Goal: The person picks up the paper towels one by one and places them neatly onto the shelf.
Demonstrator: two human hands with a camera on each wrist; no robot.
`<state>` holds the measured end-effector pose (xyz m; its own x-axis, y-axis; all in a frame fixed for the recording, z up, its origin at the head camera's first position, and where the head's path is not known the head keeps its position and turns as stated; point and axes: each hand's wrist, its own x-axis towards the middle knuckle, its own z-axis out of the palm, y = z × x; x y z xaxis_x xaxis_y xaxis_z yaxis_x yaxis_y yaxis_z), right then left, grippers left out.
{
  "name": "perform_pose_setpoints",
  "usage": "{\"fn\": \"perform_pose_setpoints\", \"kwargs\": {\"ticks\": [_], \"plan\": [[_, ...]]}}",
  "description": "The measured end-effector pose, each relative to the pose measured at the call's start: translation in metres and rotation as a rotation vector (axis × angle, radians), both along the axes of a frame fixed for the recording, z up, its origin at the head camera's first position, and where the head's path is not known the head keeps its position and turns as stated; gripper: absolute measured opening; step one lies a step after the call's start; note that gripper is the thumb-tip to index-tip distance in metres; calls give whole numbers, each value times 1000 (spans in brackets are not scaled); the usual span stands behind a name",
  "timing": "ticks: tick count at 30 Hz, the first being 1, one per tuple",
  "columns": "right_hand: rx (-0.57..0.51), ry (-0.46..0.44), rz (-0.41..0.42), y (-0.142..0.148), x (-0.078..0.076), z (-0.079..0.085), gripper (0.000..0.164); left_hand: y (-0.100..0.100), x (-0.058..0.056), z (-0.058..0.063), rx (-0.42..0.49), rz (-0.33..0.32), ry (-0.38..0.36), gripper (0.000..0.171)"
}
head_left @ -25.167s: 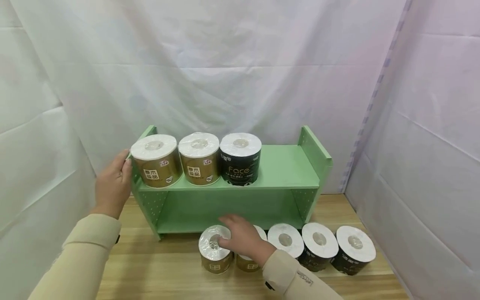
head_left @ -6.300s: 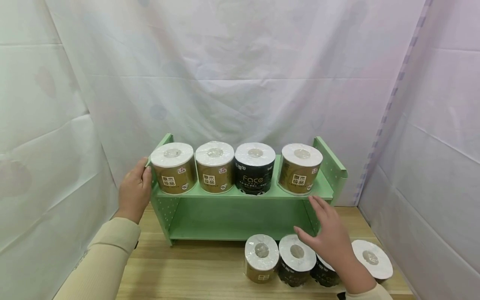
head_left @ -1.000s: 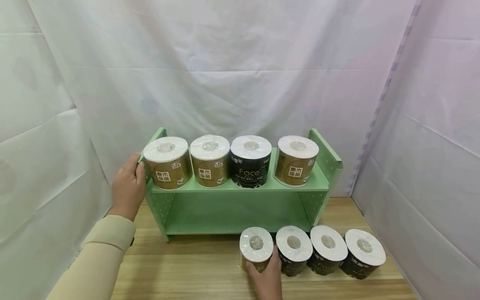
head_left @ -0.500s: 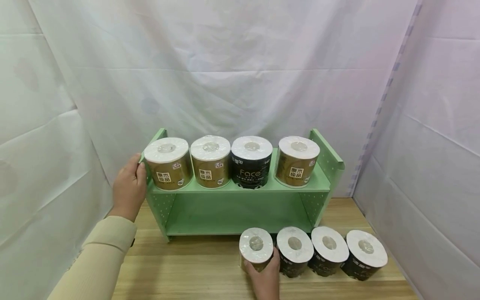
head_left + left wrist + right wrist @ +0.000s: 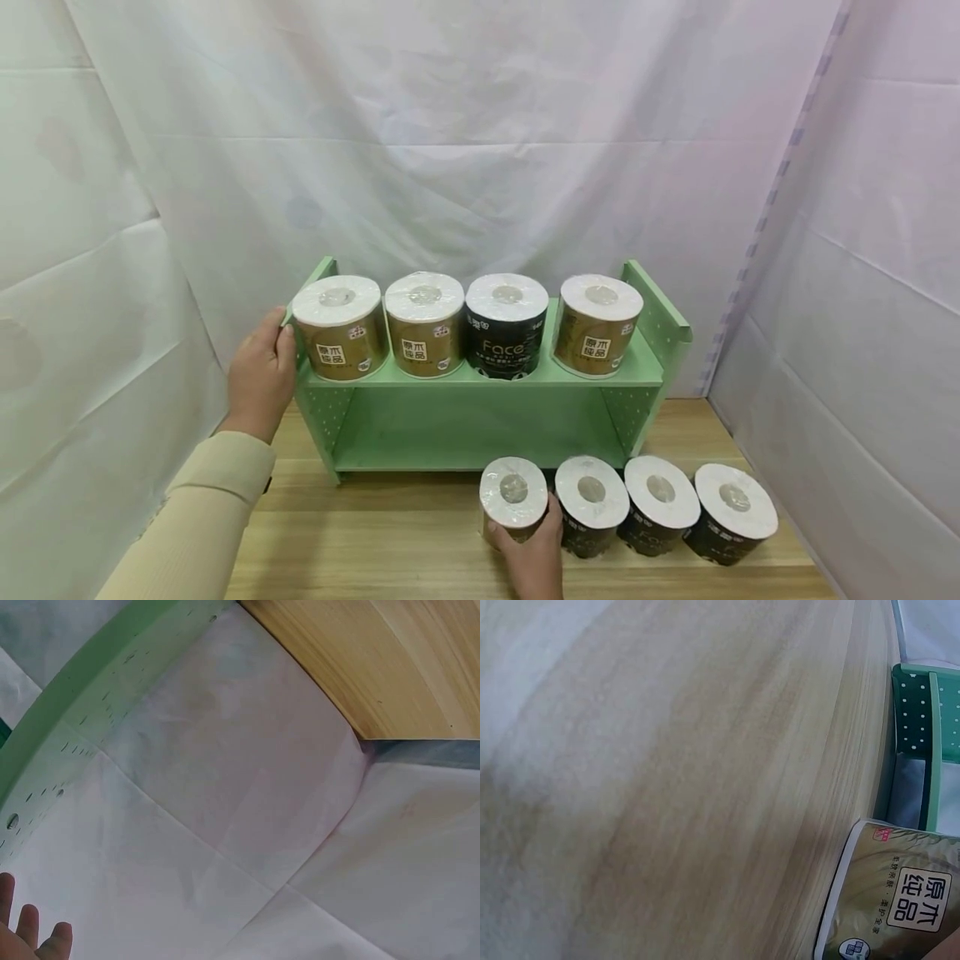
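Observation:
In the head view my left hand (image 5: 261,371) holds the front edge of the left side panel of a green two-tier shelf (image 5: 487,425), its thumb and index finger at the upper corner. Three other fingertips show below the panel in the left wrist view. My right hand (image 5: 532,554) grips a gold-wrapped toilet paper roll (image 5: 513,492) standing upright on the table, thumb on its left side and fingers on its right. That roll's printed label shows in the right wrist view. On the upper tier stand two gold rolls (image 5: 424,325), a black roll (image 5: 506,325) and another gold roll (image 5: 597,325).
Three black-wrapped rolls, a near one (image 5: 591,504), a middle one (image 5: 660,504) and a far one (image 5: 733,512), stand right of the gripped roll on the wooden table (image 5: 360,533). White curtains (image 5: 480,150) hang behind and at both sides.
Over the longer span, a gold roll came to stand at the upper tier's right end. In the last second both hands keep their places; the view shifts slightly.

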<state>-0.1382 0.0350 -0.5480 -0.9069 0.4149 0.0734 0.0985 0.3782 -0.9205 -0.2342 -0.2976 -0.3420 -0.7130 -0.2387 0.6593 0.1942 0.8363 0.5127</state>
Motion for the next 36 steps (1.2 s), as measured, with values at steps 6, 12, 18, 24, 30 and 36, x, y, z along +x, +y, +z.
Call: {"fn": "perform_pose_setpoints", "kwargs": {"ticks": [6, 12, 18, 24, 30, 36], "plan": [[1, -28, 23, 1, 0, 3, 105, -1, 0, -1, 0, -10, -6, 41], [-17, -17, 24, 1, -1, 2, 105, 0, 0, -1, 6, -11, 3, 41], [-28, -13, 8, 2, -2, -1, 104, 0, 0, -1, 5, -12, -2, 41], [-52, -28, 14, 3, -2, 1, 105, -1, -1, -3, 9, -11, 7, 42], [-68, -31, 24, 5, -1, 1, 104, 0, -2, -3, 3, -20, 32, 40], [-68, -20, 39, 6, 1, -1, 102, -1, -2, -4, 5, -22, 35, 40]]}}
